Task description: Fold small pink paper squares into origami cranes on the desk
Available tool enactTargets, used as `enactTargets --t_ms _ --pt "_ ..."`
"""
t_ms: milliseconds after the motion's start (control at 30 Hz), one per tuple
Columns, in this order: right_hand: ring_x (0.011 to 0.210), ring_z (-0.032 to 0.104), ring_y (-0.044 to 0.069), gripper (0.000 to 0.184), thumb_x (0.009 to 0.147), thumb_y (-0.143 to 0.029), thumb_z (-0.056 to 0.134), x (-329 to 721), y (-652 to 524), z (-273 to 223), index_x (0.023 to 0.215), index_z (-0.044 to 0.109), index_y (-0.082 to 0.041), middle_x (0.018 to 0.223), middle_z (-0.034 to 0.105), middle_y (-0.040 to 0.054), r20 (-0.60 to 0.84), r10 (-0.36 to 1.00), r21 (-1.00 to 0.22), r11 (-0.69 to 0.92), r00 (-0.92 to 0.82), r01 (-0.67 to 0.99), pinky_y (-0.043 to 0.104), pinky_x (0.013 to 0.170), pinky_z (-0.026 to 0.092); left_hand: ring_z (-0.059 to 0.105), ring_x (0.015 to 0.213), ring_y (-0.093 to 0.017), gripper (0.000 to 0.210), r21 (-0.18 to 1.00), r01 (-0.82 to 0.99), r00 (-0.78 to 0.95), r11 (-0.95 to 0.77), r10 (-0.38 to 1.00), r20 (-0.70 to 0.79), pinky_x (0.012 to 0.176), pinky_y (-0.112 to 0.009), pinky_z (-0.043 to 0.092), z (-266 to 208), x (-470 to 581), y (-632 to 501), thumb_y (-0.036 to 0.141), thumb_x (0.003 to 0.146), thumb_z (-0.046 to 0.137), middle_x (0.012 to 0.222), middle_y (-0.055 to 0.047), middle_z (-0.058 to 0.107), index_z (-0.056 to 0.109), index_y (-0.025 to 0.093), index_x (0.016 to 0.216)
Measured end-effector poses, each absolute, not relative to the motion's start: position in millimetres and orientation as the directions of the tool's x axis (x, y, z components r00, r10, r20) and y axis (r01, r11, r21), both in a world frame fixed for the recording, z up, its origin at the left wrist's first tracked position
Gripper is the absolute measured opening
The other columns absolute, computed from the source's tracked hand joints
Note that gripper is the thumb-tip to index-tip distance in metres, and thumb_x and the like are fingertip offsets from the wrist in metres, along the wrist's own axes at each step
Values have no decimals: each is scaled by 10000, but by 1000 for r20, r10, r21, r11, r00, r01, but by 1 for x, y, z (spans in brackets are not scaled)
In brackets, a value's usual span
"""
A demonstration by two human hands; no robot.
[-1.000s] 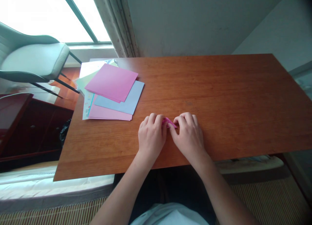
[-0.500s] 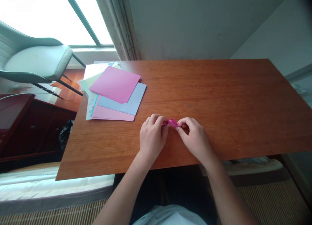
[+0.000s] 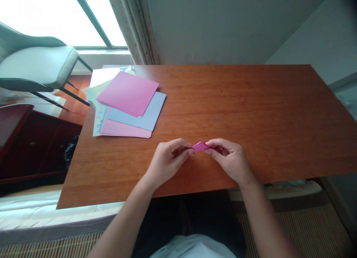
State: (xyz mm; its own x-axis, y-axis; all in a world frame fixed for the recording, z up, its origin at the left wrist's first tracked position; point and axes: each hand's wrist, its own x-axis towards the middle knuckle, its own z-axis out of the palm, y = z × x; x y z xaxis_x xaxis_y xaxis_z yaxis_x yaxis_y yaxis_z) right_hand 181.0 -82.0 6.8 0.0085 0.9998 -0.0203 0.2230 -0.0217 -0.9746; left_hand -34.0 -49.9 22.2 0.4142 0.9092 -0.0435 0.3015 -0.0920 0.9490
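Note:
A small piece of folded pink paper point(image 3: 200, 146) is stretched between my two hands, close above the wooden table point(image 3: 251, 116). My left hand point(image 3: 170, 159) pinches its left end between thumb and fingers. At the right end, my right hand point(image 3: 230, 157) grips it the same way. The paper's middle rises to a low peak, and its two ends are partly hidden by my fingertips. Up and to the left of my hands lies a loose stack with a pink sheet point(image 3: 129, 92) on top, a light blue sheet point(image 3: 152, 112) beneath it and paler pink sheets point(image 3: 125, 129) lower down.
Beyond the table's left side stand a pale chair point(image 3: 36, 64) and a dark red cabinet point(image 3: 36, 146). A curtain point(image 3: 138, 27) hangs by the window behind. The table's front edge runs just in front of my body.
My left hand has turned and shifted left, and my right hand has moved slightly right and down. The folded paper between them now shows more of its face. The view has shifted slightly.

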Motion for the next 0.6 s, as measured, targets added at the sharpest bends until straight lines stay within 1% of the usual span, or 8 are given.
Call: enactTargets --t_ms 200,300,467,533,600 --pt "864 735 194 121 801 -318 793 183 -82 7 899 780 -248 936 786 32 -50 998 -986 -54 24 159 308 791 610 697 723 -143 109 973 217 408 -79 913 -17 679 -231 505 19 -35 -51 197 924 626 805 -26 753 714 166 868" --pt "843 742 191 121 788 -311 804 182 -81 8 894 788 -254 922 792 26 -63 997 -984 -71 51 166 297 766 615 695 718 -142 101 970 228 400 -81 916 -18 671 -229 502 19 -35 -51 194 923 628 802 -27 750 708 164 871" --pt "814 749 201 121 794 -316 797 180 -82 11 894 793 -247 900 797 30 -84 996 -978 -90 39 186 302 734 613 619 650 -111 95 949 287 418 -130 908 -3 593 -212 439 21 -35 -51 231 939 615 767 -5 715 678 171 901" --pt "830 747 198 112 810 -310 783 180 -83 12 906 791 -253 918 797 26 -77 997 -975 -80 24 206 298 743 603 562 604 -96 101 933 319 426 -166 904 15 560 -210 405 21 -34 -51 266 933 636 737 6 687 682 176 925" --pt "836 740 190 100 830 -306 766 180 -84 13 914 788 -256 922 794 20 -58 998 -968 -52 -18 245 294 751 587 538 604 -90 106 915 342 430 -214 902 50 566 -210 399 21 -32 -51 279 926 654 753 7 681 697 184 943"
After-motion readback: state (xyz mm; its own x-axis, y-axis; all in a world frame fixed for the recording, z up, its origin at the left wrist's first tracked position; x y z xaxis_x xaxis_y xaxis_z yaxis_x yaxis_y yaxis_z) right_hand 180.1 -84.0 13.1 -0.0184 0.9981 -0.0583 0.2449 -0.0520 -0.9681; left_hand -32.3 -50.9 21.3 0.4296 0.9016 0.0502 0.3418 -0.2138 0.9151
